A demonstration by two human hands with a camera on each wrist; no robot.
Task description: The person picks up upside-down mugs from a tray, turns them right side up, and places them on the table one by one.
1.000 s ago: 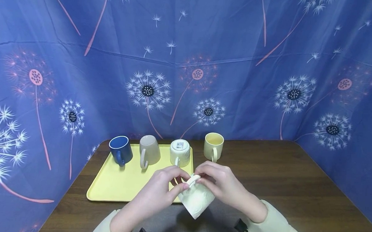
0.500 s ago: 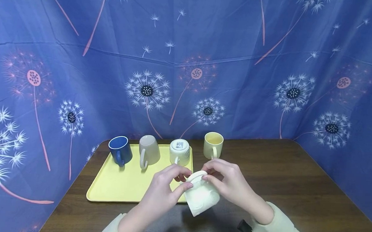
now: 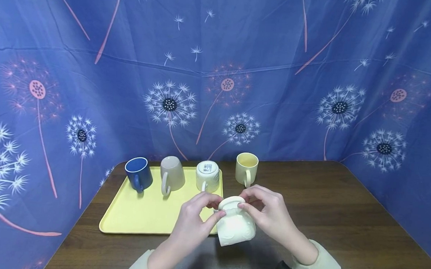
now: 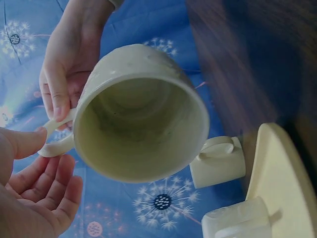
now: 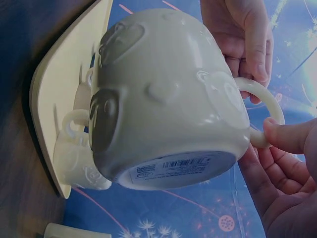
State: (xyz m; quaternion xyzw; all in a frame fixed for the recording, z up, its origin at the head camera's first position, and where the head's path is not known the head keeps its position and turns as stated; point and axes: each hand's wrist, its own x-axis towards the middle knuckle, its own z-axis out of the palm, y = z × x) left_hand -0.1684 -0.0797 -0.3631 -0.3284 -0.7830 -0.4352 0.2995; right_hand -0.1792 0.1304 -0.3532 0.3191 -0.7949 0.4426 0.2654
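A cream mug (image 3: 235,230) with raised figures on its side is held over the table's front, its handle upward in the head view. My left hand (image 3: 195,216) pinches one end of the handle between thumb and fingers. My right hand (image 3: 268,209) pinches the other end. In the left wrist view the mug's inside (image 4: 143,124) shows bare, its mouth facing that camera. The right wrist view has the base with a printed label (image 5: 171,171), and the handle (image 5: 267,101) between both hands.
Behind the left hand lies a yellow tray (image 3: 137,219). On it stand a blue mug (image 3: 140,175), an upside-down grey mug (image 3: 173,175) and an upside-down white mug (image 3: 208,181). A pale yellow mug (image 3: 245,173) stands upright on the wooden table (image 3: 323,201), right of the tray.
The held mug has turned, its mouth end swinging down and its base end out to the right. Both hands have shifted slightly right, keeping hold of the handle.
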